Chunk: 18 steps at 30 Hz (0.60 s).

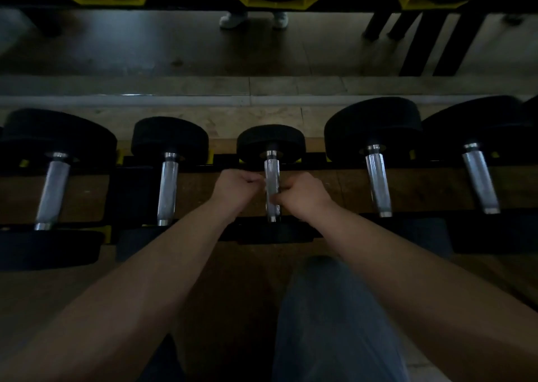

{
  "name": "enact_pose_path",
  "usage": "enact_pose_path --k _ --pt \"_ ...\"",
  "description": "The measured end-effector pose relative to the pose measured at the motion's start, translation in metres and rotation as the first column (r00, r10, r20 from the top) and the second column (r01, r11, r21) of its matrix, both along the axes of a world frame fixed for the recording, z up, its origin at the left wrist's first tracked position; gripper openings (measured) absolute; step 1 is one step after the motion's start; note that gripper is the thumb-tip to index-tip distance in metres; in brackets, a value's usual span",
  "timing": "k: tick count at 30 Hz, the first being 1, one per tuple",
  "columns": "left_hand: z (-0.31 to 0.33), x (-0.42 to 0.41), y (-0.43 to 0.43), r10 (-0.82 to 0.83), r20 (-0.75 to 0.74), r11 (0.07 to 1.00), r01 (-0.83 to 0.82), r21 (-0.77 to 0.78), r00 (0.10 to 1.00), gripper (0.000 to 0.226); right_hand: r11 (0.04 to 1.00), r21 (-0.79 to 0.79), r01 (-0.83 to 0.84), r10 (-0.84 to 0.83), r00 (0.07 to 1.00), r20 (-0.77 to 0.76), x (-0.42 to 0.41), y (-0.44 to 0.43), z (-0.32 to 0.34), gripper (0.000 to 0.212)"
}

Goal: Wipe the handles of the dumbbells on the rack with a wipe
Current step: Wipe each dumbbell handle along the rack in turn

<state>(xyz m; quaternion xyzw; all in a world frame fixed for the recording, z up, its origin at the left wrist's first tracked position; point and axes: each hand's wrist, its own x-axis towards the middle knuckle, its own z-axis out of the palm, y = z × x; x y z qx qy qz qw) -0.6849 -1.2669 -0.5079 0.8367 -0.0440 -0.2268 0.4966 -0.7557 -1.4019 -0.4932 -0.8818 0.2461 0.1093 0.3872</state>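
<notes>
Five dumbbells lay side by side on the rack (329, 164), each with its chrome handle running away from the person, near head to far head. The middle handle (272, 172) was the one under work. Its long axis pointed straight ahead between the two forearms, so any wiping stroke would have to travel forward and back along that line, or turn about it.

Both hands were at this handle, one on each side. The left hand (233, 188) was on the handle's left, slightly farther along the bar, with its fingers curled and pinching a pale sliver judged to be the wipe (264, 184), which lay against the chrome. The right hand (302, 196) was on the handle's right, slightly nearer the person, with its fingers curled in against the bar. Whether it also held an end of the wipe could not be told in the dim light. Neither hand was clearly closer to the work; both touched it.

The bar's far end and its near end stood exposed beyond the hands. The other four handles lay well apart from either hand, two to each side.

The rack stood on a wooden floor (233, 279). Yellow cradles (279, 1) of an upper tier crossed the top of the view. A trouser leg (334, 323) sat below the right forearm. Lighting was low throughout.
</notes>
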Motion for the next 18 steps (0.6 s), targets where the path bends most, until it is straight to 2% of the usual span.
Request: enact_pose_path --k 4,9,11,14,16,18 --pt "-0.011 -0.011 0.021 -0.181 0.058 0.981 0.176 0.080 0.982 0.007 0.993 0.088 0.075 -0.078 0.996 0.038 -0.012 0.009 0.003 0.040" --pt "0.005 0.008 0.001 -0.106 0.239 0.992 0.119 -0.041 0.965 0.012 0.983 0.095 0.156 -0.162 0.984 0.067 -0.017 0.023 0.001 0.029" --pt "0.009 0.012 -0.003 -0.129 0.288 0.991 0.136 -0.004 0.949 0.016 0.973 0.096 0.208 -0.216 0.973 0.082 -0.018 0.027 0.001 0.031" --pt "0.003 0.005 0.010 -0.308 0.286 0.951 0.305 0.055 0.907 0.014 0.946 0.089 0.312 -0.322 0.937 0.139 -0.021 0.031 0.003 0.035" --pt "-0.004 -0.004 0.022 -0.493 0.221 0.870 0.482 0.106 0.841 0.010 0.930 0.069 0.361 -0.367 0.915 0.166 -0.023 0.034 0.005 0.038" --pt "-0.006 -0.007 0.031 -0.580 0.164 0.814 0.567 0.123 0.798 0.005 0.925 0.027 0.380 -0.378 0.906 0.188 -0.024 0.038 0.008 0.038"
